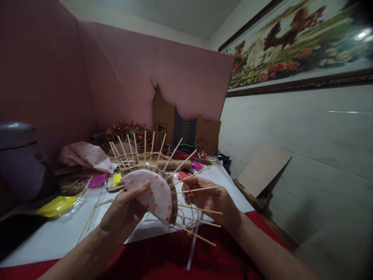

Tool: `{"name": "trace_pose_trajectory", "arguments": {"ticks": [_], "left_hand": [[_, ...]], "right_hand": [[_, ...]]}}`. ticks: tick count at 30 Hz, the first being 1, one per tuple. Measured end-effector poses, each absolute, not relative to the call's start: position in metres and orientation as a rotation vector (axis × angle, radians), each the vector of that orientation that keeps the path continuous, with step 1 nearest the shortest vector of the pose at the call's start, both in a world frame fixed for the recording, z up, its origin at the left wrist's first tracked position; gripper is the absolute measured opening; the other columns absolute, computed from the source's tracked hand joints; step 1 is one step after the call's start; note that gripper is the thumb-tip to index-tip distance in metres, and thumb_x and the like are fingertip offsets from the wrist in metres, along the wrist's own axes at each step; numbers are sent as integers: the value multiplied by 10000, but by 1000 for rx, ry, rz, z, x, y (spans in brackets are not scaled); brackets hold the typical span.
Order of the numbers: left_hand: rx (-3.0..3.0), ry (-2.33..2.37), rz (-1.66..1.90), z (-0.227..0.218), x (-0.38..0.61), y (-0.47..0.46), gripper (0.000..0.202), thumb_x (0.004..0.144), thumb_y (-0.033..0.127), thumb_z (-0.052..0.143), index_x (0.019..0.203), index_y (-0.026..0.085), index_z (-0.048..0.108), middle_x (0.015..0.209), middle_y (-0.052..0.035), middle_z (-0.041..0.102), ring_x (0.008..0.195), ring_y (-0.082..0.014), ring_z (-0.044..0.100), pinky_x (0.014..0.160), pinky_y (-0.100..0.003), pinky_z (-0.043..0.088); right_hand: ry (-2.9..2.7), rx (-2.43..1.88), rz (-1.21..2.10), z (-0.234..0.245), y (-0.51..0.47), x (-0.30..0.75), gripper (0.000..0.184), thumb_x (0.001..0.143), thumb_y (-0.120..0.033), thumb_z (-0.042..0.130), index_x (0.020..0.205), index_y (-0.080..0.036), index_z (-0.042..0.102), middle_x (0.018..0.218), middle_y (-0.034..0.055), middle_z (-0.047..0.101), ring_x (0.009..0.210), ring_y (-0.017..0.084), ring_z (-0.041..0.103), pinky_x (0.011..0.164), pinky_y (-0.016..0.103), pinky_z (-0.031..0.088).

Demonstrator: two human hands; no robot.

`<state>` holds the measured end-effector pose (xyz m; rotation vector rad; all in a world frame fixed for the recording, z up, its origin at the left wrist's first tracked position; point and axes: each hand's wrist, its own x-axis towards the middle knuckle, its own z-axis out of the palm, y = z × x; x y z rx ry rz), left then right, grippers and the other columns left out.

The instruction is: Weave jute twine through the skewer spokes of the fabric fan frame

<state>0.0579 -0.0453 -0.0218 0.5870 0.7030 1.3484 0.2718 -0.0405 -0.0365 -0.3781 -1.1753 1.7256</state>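
My left hand [124, 210] grips a half-round woven piece [154, 194] faced with white cloth with red spots, its thumb lying on the cloth. Several thin wooden sticks [201, 190] fan out from the braided brown rim [174, 198]. On the right side, my right hand [217, 200] is among the stick ends, fingers bent and pinched on a strand of brown twine [190, 190]. Loose twine loops hang between the lower sticks. A clear rod [192, 249] slants down below them; its upper end is partly hidden.
Behind the piece lie a twine roll [173, 165], coloured pipe cleaners [201, 155] and torn cardboard [186, 132]. Spotted cloth [87, 155], a yellow packet [56, 206] and loose sticks [91, 216] are on the left. A dark purple container [23, 175] stands at the left edge.
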Motion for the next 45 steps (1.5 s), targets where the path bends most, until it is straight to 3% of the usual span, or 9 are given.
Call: {"name": "trace_pose_trajectory", "arguments": {"ticks": [17,28,45], "left_hand": [[564,804,1347,-23,63,-45,202,747,-13,533,778,139,663,723,-38,723,595,-143,672,517,-210,553],[600,802,1329,-26,62,-46,153,732,6,566,797,116,651,739,-49,723,612,-138,669,551,-219,560],[627,802,1300,-32,61,-43,72,700,71,641,759,105,664,703,-51,716,589,-134,652,563,-226,537]], "right_hand": [[-1030,-401,1740,-39,-34,278,188,783,-281,533,906,-192,643,841,52,676,802,172,617,739,296,448],[-1033,-430,1772,-44,-28,279,285,825,-303,468,991,-130,622,873,108,705,801,170,641,695,279,444],[-895,-514,1794,-42,-24,283,283,845,-294,459,935,-115,658,787,91,720,710,163,656,664,281,457]]}}
